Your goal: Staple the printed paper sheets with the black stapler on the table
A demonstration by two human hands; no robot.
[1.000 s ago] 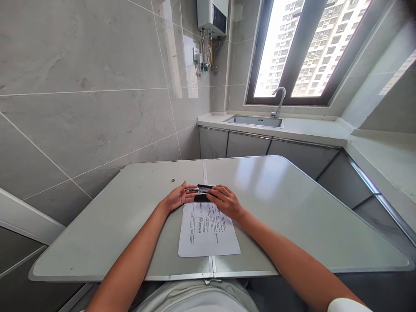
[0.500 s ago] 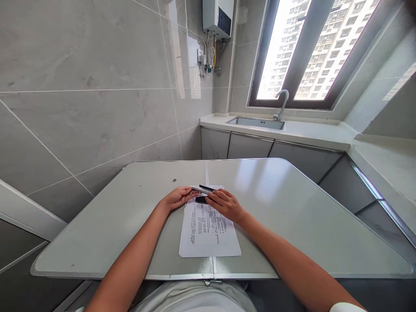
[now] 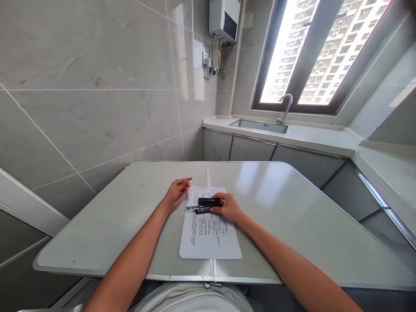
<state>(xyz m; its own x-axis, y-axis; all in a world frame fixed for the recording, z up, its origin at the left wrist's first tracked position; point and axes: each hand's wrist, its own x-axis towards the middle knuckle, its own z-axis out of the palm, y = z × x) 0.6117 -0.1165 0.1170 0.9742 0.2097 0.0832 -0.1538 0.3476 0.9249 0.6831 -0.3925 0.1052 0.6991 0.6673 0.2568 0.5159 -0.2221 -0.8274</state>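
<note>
A printed paper sheet (image 3: 209, 234) lies on the grey folding table (image 3: 276, 208) in front of me. On the sheet's far end rests a black stapler (image 3: 209, 202), swung open, with its metal magazine (image 3: 195, 208) sticking out to the left. My right hand (image 3: 229, 207) grips the stapler's right end and holds it down on the sheet. Just left of the sheet's far corner, my left hand (image 3: 177, 190) rests on the table with its fingers curled and pinched together. Whatever they hold is too small to make out.
A tiled wall runs along the table's left side. Behind the table stands a counter with a sink (image 3: 260, 126) and tap (image 3: 285, 106) under a window. A wall heater (image 3: 224, 17) hangs above. The counter continues along the right.
The stapler has come down from my two raised hands onto the sheet. My left hand let go of it and moved left and farther out, to where a small metal piece lay.
</note>
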